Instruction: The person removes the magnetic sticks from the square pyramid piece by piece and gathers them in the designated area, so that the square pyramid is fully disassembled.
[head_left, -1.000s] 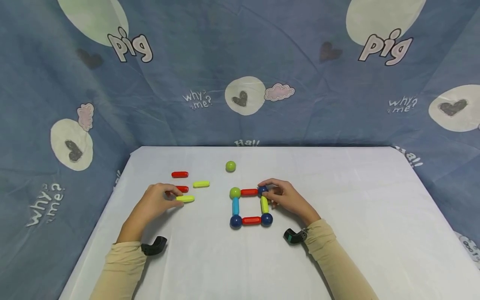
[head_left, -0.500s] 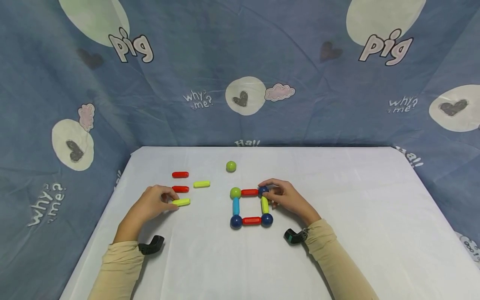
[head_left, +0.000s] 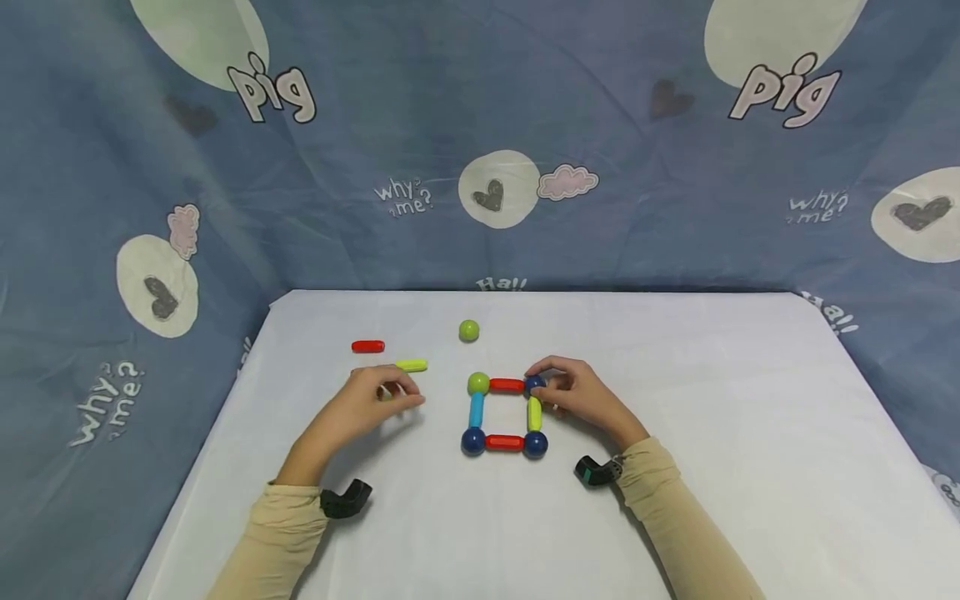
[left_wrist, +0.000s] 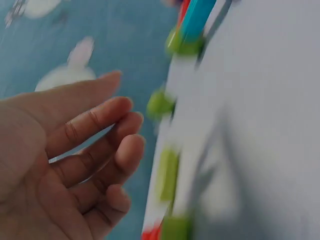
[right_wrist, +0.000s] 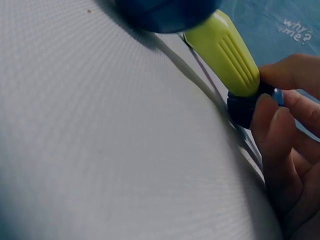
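Note:
In the head view a square of magnetic rods and balls lies on the white table point(head_left: 675, 517). Its sides are two red rods, the far one point(head_left: 507, 385) and the near one, a light-blue rod point(head_left: 476, 410) and a yellow-green rod point(head_left: 535, 414). A green ball point(head_left: 478, 383) forms the far left corner; dark blue balls form the others. My right hand point(head_left: 588, 402) pinches the far right dark blue ball point(right_wrist: 241, 107). Left of the square, my left hand point(head_left: 367, 410) hovers with relaxed fingers point(left_wrist: 127, 152), holding nothing. It partly hides a loose yellow-green rod point(left_wrist: 176, 228).
Farther back lie a loose red rod point(head_left: 367, 347), another yellow-green rod point(head_left: 412, 366) and a loose green ball point(head_left: 468, 331). Another red rod point(left_wrist: 151, 233) shows at the lower edge of the left wrist view. A patterned blue cloth point(head_left: 637, 208) hangs behind the table.
My left hand drew a yellow-green rod slightly left, let it go, and moved right toward the square. My right hand stays at the far right ball. The head view has shifted slightly.

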